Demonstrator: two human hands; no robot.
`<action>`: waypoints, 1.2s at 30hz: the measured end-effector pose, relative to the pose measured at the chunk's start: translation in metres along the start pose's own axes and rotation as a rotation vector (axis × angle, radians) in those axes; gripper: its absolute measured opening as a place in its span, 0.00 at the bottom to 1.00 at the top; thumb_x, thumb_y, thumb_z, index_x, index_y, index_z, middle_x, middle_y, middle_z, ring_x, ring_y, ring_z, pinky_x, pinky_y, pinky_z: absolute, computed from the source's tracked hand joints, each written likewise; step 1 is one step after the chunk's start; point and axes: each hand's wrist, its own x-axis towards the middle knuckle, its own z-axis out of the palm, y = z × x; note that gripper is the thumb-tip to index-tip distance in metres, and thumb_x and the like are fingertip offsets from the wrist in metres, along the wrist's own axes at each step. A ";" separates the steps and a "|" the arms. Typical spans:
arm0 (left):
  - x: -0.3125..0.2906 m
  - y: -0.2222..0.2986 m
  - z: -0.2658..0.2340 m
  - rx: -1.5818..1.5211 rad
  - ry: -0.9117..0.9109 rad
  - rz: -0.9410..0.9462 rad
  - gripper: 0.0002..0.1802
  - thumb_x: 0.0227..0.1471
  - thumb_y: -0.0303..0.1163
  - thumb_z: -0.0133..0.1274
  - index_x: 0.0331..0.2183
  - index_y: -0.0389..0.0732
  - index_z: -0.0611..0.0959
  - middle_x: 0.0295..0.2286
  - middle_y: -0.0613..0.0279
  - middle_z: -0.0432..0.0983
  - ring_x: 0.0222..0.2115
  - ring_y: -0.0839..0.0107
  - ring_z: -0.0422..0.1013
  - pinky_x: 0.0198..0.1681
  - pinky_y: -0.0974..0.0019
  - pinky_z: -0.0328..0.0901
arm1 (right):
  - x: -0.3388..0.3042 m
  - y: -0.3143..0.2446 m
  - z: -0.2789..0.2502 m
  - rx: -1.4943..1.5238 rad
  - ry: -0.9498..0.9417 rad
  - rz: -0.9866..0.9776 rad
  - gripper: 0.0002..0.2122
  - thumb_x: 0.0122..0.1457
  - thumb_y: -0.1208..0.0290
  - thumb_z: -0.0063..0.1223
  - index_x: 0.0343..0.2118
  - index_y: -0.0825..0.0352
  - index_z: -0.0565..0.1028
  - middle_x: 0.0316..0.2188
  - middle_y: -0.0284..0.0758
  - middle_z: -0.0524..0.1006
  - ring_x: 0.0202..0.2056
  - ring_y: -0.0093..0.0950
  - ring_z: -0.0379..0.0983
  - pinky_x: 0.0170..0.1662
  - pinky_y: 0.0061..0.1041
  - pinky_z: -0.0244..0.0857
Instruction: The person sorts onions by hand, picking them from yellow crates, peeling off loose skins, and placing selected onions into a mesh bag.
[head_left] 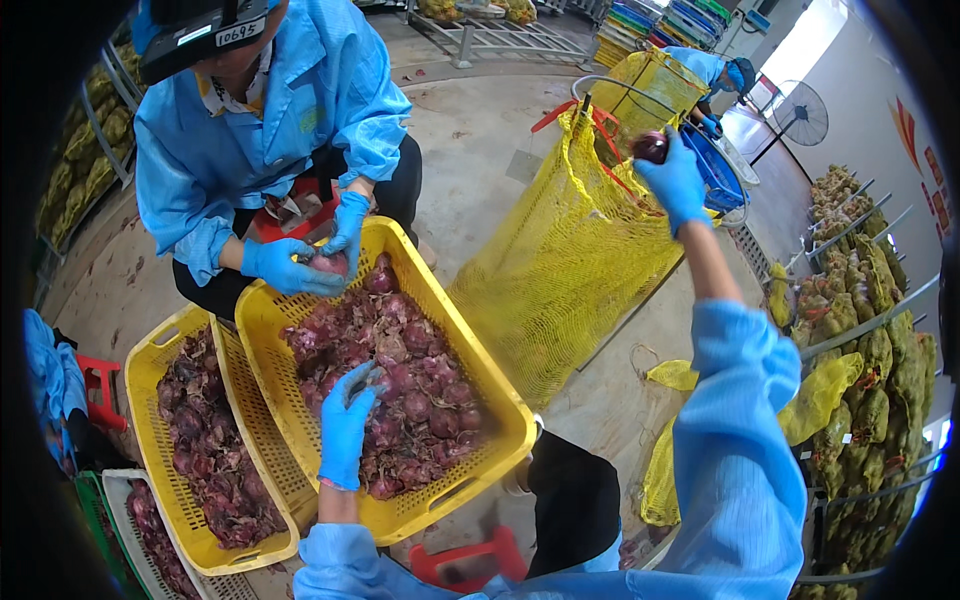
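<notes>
My right hand (677, 185), in a blue glove, is raised at the upper right and grips a dark red onion (651, 147). It is beside the open mouth of a tall yellow mesh bag (570, 270) held up on a metal hoop. My left hand (347, 425), also gloved in blue, hovers over a yellow plastic crate (500, 415) filled with red onions (415, 405). Its fingers look apart, with no onion visible in them; the fingertips are slightly blurred against loose skins. Across the crate, a co-worker's gloved hands (318, 262) hold another red onion.
A second yellow crate (165, 340) of onions stands left, with a white crate (130, 485) beyond it. A red stool (470, 562) is by my legs. Full mesh sacks (850, 330) fill a rack at right. Another person (710, 80) bends behind the bag near a fan (803, 112).
</notes>
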 end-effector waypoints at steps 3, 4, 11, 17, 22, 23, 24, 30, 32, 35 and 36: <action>0.005 -0.002 -0.014 -0.066 0.043 -0.005 0.23 0.59 0.31 0.51 0.56 0.37 0.73 0.50 0.56 0.73 0.46 0.68 0.72 0.51 0.65 0.67 | 0.048 0.009 -0.003 -0.216 -0.094 0.100 0.33 0.50 0.52 0.59 0.56 0.67 0.68 0.49 0.54 0.73 0.51 0.47 0.72 0.52 0.40 0.67; 0.000 -0.006 -0.024 -0.088 0.085 -0.024 0.23 0.59 0.31 0.51 0.56 0.37 0.73 0.49 0.57 0.74 0.46 0.69 0.72 0.50 0.66 0.67 | 0.042 0.014 0.021 -0.206 -0.078 -0.013 0.31 0.52 0.53 0.58 0.55 0.67 0.69 0.48 0.53 0.74 0.50 0.45 0.73 0.52 0.39 0.67; 0.002 0.013 -0.069 -0.136 0.280 0.083 0.24 0.60 0.38 0.50 0.53 0.34 0.74 0.47 0.53 0.76 0.44 0.66 0.75 0.50 0.64 0.68 | -0.279 -0.109 0.073 0.459 -0.742 -0.425 0.15 0.56 0.66 0.58 0.46 0.64 0.78 0.37 0.42 0.80 0.39 0.36 0.78 0.43 0.32 0.71; -0.010 0.022 -0.083 -0.131 0.322 0.086 0.23 0.60 0.39 0.51 0.52 0.36 0.76 0.46 0.55 0.77 0.43 0.68 0.75 0.50 0.66 0.68 | -0.413 -0.147 0.181 0.072 -1.174 -0.666 0.22 0.49 0.57 0.61 0.43 0.68 0.73 0.34 0.47 0.78 0.38 0.45 0.76 0.41 0.44 0.70; -0.014 0.021 -0.093 -0.096 0.345 0.125 0.23 0.59 0.40 0.50 0.52 0.37 0.76 0.45 0.56 0.77 0.44 0.68 0.75 0.50 0.66 0.67 | -0.444 -0.157 0.242 -0.188 -1.265 -0.211 0.28 0.48 0.53 0.65 0.47 0.68 0.71 0.40 0.47 0.78 0.43 0.46 0.75 0.46 0.42 0.70; -0.015 0.020 -0.095 -0.098 0.346 0.124 0.23 0.60 0.40 0.50 0.52 0.37 0.76 0.45 0.56 0.77 0.44 0.68 0.75 0.50 0.66 0.67 | -0.460 -0.154 0.245 -0.207 -1.229 -0.138 0.30 0.48 0.52 0.65 0.47 0.68 0.71 0.40 0.47 0.78 0.44 0.46 0.75 0.47 0.42 0.70; -0.016 0.020 -0.096 -0.098 0.350 0.122 0.23 0.60 0.40 0.50 0.52 0.37 0.76 0.45 0.56 0.77 0.44 0.68 0.75 0.50 0.66 0.67 | -0.473 -0.155 0.246 -0.223 -1.193 -0.068 0.31 0.47 0.50 0.66 0.47 0.69 0.70 0.40 0.46 0.78 0.44 0.46 0.75 0.47 0.41 0.70; -0.012 0.015 -0.096 0.092 0.240 0.078 0.22 0.58 0.33 0.54 0.52 0.35 0.76 0.43 0.57 0.78 0.42 0.72 0.75 0.47 0.69 0.68 | -0.468 -0.121 0.258 0.296 -1.374 0.283 0.35 0.49 0.53 0.65 0.57 0.66 0.65 0.49 0.41 0.74 0.49 0.40 0.74 0.50 0.38 0.69; -0.018 0.005 -0.099 0.305 0.224 0.101 0.23 0.57 0.32 0.55 0.53 0.36 0.75 0.43 0.58 0.78 0.42 0.74 0.75 0.47 0.69 0.68 | -0.454 -0.138 0.230 0.895 -1.490 0.589 0.32 0.52 0.57 0.64 0.57 0.65 0.65 0.50 0.36 0.74 0.48 0.35 0.74 0.49 0.35 0.70; -0.023 -0.010 -0.096 0.472 0.016 0.048 0.33 0.50 0.32 0.61 0.57 0.37 0.71 0.45 0.53 0.77 0.43 0.71 0.74 0.47 0.66 0.68 | -0.406 -0.200 0.160 1.000 -1.567 0.683 0.28 0.56 0.63 0.61 0.58 0.65 0.64 0.51 0.33 0.73 0.49 0.30 0.72 0.51 0.28 0.68; -0.026 -0.008 -0.092 0.527 -0.064 0.037 0.36 0.48 0.32 0.62 0.58 0.38 0.69 0.46 0.52 0.77 0.43 0.71 0.74 0.47 0.66 0.68 | -0.396 -0.214 0.141 1.047 -1.566 0.661 0.29 0.57 0.64 0.59 0.60 0.66 0.62 0.53 0.34 0.72 0.50 0.29 0.71 0.54 0.25 0.66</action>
